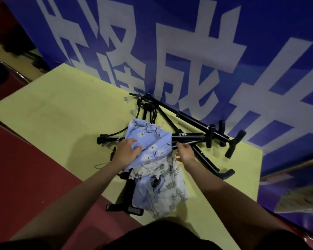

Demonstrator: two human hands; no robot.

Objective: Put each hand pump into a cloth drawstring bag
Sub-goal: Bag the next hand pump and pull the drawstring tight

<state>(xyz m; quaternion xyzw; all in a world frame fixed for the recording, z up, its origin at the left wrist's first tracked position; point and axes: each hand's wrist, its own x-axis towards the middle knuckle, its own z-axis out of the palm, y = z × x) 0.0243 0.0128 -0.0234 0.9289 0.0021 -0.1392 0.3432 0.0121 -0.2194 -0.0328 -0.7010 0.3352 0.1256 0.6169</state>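
- Your left hand (127,150) grips a bunch of the blue flowered bag (148,141), mid-frame, draped over a black pump (187,137) lying across the yellow table (52,114).
- Your right hand (185,153) pinches the bag's edge beside that pump's barrel.
- More pumps (202,124) lie tangled towards the upper right; their hoses could catch the cloth.
- A second bag (163,192) below already covers a pump; pulling may drag it off the table edge.

Dim indoor light, soft shadows, slight motion blur, strong wide-angle bending at edges, dark corners
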